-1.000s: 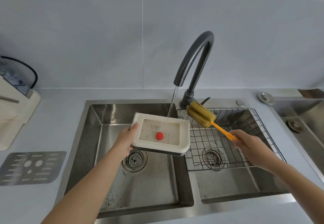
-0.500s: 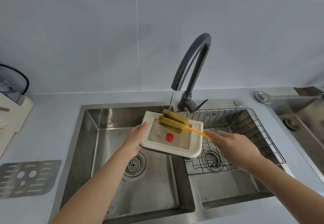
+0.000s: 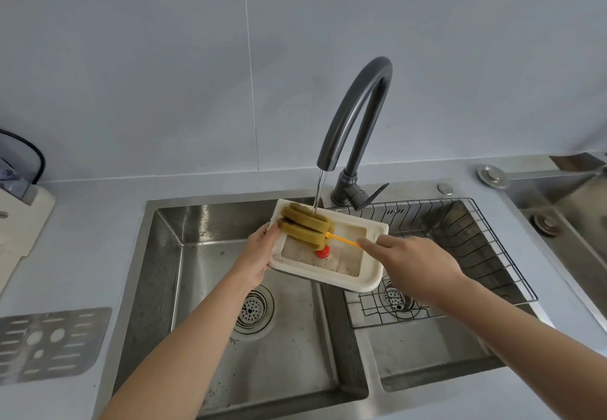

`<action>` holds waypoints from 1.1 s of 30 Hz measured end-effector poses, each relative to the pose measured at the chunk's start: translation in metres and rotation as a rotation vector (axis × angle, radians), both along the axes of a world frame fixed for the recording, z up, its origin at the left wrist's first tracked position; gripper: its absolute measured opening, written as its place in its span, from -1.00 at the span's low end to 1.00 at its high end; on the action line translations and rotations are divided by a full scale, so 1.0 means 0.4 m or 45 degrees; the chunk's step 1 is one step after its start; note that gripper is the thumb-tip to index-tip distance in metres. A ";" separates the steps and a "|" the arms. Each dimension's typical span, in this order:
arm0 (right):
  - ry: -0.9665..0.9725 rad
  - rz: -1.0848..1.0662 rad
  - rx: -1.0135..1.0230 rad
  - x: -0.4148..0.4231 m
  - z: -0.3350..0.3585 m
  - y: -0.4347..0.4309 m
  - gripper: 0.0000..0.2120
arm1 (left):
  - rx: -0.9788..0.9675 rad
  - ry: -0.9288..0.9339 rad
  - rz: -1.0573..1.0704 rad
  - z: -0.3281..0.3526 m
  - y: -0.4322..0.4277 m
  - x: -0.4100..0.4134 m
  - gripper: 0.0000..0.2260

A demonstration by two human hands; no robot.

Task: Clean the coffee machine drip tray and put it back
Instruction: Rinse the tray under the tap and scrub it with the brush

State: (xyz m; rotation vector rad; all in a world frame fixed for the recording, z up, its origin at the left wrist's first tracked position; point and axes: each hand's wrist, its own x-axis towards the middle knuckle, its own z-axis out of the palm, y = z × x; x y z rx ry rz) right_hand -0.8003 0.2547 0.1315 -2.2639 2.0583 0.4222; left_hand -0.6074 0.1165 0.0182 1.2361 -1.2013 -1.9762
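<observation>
At lower left a metal grate [image 3: 46, 344] lies on the counter [image 3: 82, 255]; a wire rack [image 3: 476, 249] sits in the right basin [image 3: 427, 350]. Centre, under the running tap [image 3: 358, 114], the left hand [image 3: 259, 255] grips the drip tray [image 3: 328, 276] over the sink [image 3: 197, 272]; the right hand [image 3: 417, 265] pinches the brush [image 3: 305, 226], sponge inside the tray.

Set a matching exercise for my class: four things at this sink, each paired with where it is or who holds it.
Things:
1. drip tray
2. sponge brush
3. metal grate
4. wire rack

Places:
a. sits in the right basin
b. gripped by the left hand
c. lies flat on the counter
d. handle held by the right hand

Pairs: 1-b, 2-d, 3-c, 4-a
</observation>
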 end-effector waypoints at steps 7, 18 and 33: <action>-0.036 0.092 0.040 0.004 0.003 -0.013 -0.36 | -0.111 -0.057 0.046 0.006 -0.037 0.019 -0.79; -0.113 -0.050 -0.138 -0.057 0.028 -0.021 -0.50 | -0.233 -0.088 0.001 0.032 -0.064 0.039 -0.80; 0.051 0.231 0.125 -0.011 0.020 -0.051 -0.41 | -0.335 -0.173 0.012 0.026 -0.068 0.053 -0.88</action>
